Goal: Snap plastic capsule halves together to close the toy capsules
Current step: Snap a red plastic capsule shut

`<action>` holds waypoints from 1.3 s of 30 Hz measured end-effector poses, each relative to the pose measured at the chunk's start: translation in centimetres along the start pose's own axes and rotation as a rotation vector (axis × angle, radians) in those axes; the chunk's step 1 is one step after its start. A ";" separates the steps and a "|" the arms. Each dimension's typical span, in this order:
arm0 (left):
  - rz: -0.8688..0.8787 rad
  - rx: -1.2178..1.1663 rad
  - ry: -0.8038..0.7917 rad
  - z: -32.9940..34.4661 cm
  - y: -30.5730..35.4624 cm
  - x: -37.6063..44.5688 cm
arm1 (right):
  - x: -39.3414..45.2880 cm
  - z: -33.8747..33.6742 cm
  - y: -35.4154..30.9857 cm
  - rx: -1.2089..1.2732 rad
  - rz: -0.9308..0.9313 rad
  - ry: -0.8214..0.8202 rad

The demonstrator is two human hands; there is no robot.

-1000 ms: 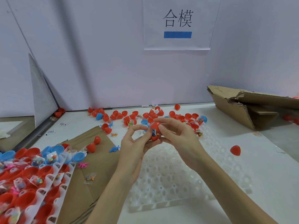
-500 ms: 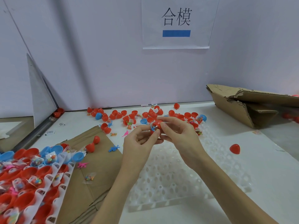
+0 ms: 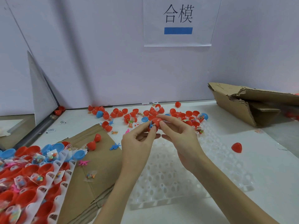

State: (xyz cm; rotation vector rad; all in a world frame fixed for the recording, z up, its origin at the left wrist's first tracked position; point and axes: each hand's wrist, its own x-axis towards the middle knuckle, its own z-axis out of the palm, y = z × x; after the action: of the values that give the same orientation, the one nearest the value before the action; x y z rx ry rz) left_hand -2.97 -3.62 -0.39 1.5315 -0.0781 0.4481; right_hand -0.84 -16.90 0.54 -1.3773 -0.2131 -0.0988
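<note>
- Right fingers (image 3: pixel 163 125) pinch a red half (image 3: pixel 156 121); left fingers (image 3: pixel 151 132) pinch the lower half (image 3: pixel 150 128), mostly hidden, above the tray (image 3: pixel 186 183).
- A blue toy (image 3: pixel 151 124) pokes from the seam: tuck it in first.
- Square the rims, then squeeze evenly.

1. This is a small assembly workstation in a workshop or factory, set against plain pale partition walls (image 3: pixel 97 62).
2. A printed paper sign (image 3: pixel 178 21) taped to the wall carries two Chinese characters over a blue bar, marking the station.
3. The white surface (image 3: pixel 267 167) is strewn with loose red and blue capsule halves (image 3: pixel 145 113) in bulk.
4. White plastic sorting trays (image 3: pixel 186 183) lie on it; those at the left (image 3: pixel 53 183) hold rows of halves with bagged trinkets.
5. Flattened cardboard (image 3: pixel 100 167) and a torn carton (image 3: pixel 242 102) serve as packing material.
</note>
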 end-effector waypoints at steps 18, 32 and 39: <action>-0.239 -0.320 -0.007 -0.8 0.0 0.3 | -0.5 0.6 0.2 0.031 0.038 0.039; -0.166 -0.179 0.052 -0.3 0.2 -0.1 | -0.5 0.7 0.4 0.012 0.041 0.043; -0.060 -0.098 -0.066 -0.1 0.2 0.1 | -0.2 0.1 0.1 0.031 0.033 0.082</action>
State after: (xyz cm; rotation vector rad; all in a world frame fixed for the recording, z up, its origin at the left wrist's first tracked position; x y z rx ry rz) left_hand -3.00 -3.52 -0.19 1.4480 -0.1037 0.3415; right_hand -1.06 -16.78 0.42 -1.3425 -0.1232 -0.1236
